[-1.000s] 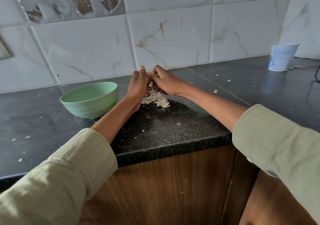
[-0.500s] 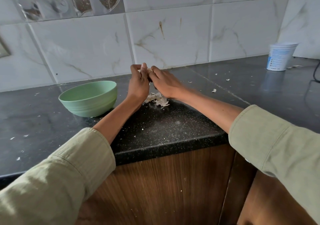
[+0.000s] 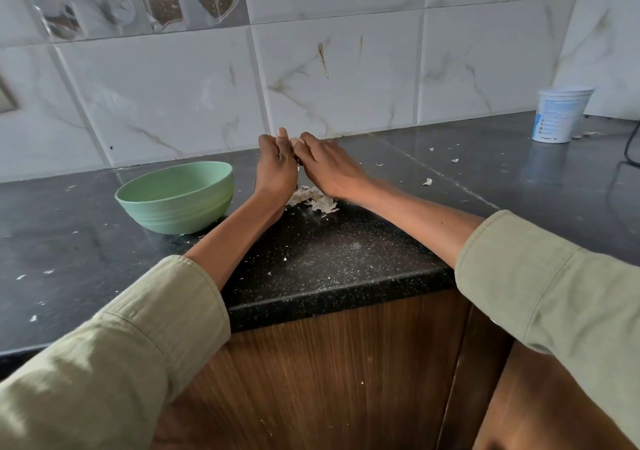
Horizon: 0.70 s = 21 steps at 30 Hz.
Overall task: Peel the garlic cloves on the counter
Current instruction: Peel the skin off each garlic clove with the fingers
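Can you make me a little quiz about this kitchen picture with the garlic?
1. What colour is the bowl beside the left hand?
2. True or false: the pile of garlic skins lies inside the bowl.
3. Which stands far off on the right: A) white tub, B) kettle, C) pan?

Key: 1. Green. 2. False, it lies on the counter below both hands, the right hand included. 3. A.

clove [image 3: 294,142] mostly hidden btwn hands, cable [image 3: 628,150] cut off
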Each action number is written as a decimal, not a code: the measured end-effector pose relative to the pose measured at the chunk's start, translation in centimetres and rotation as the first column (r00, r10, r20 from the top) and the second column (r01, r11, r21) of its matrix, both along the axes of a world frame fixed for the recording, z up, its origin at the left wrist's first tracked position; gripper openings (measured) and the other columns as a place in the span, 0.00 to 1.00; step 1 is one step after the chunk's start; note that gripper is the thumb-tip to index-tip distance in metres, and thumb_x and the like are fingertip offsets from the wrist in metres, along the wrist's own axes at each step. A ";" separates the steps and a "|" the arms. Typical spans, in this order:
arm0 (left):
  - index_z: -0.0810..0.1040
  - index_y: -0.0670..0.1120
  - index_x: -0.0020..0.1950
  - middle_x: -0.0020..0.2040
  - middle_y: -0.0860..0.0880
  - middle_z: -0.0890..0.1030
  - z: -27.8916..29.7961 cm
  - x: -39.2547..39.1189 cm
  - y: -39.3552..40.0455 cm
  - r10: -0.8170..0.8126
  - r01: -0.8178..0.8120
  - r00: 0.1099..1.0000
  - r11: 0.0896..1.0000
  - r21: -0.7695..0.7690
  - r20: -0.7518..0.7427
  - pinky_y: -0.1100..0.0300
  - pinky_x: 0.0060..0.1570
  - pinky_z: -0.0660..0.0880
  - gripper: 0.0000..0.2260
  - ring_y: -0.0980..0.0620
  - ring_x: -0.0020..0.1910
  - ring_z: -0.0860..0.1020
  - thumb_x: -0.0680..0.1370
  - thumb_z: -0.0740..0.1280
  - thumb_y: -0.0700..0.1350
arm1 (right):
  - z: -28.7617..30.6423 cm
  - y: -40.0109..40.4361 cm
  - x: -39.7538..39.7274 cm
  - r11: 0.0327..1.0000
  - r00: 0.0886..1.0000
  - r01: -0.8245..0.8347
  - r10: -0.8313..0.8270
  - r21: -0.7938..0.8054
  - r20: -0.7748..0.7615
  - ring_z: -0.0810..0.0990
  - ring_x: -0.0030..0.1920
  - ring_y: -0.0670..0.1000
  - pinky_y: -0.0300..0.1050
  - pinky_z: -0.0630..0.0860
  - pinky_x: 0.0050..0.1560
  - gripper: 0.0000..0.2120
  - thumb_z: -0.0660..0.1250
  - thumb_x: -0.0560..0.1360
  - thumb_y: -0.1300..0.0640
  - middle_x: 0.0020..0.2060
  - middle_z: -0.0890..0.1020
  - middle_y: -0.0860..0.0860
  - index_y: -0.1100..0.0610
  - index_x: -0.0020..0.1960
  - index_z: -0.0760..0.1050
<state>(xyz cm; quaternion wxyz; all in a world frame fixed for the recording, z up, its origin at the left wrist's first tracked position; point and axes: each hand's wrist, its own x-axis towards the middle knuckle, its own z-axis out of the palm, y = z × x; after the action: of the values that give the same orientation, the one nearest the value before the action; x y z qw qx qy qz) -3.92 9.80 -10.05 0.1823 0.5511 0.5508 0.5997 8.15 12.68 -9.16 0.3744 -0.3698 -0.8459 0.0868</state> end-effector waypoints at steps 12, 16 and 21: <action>0.63 0.44 0.55 0.37 0.51 0.72 0.3 0.7 -1.0 0.064 -0.050 0.974 0.997 0.067 -0.218 0.53 0.33 0.65 0.13 0.54 0.33 0.70 0.90 0.49 0.51 | 0.0 0.8 0.0 0.998 0.999 0.035 -0.033 0.060 -0.032 0.80 0.32 0.56 0.59 0.78 0.39 0.28 0.49 0.87 0.46 0.30 0.81 0.55 0.60 0.40 0.76; 0.64 0.44 0.55 0.38 0.52 0.74 0.4 0.7 -1.1 0.054 -0.039 0.977 0.996 0.075 -0.208 0.54 0.33 0.66 0.13 0.54 0.34 0.71 0.90 0.49 0.52 | 0.0 0.8 0.0 0.991 0.998 0.061 -0.057 0.118 -0.033 0.81 0.31 0.52 0.56 0.79 0.38 0.31 0.45 0.88 0.42 0.30 0.81 0.53 0.58 0.41 0.78; 0.68 0.43 0.55 0.41 0.49 0.75 0.0 0.8 -0.4 0.040 -0.041 0.997 0.999 -0.005 -0.071 0.54 0.35 0.69 0.17 0.53 0.35 0.72 0.89 0.49 0.55 | -0.3 0.8 -0.2 0.981 0.993 0.114 -0.118 0.156 0.017 0.77 0.28 0.52 0.53 0.76 0.36 0.32 0.44 0.88 0.44 0.27 0.77 0.52 0.57 0.35 0.74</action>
<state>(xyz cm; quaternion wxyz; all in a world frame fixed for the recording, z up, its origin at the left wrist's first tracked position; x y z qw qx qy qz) -3.11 9.43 -10.09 0.1520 0.5603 0.5700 0.5815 7.91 13.48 -9.41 0.3953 -0.3892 -0.8320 -0.0060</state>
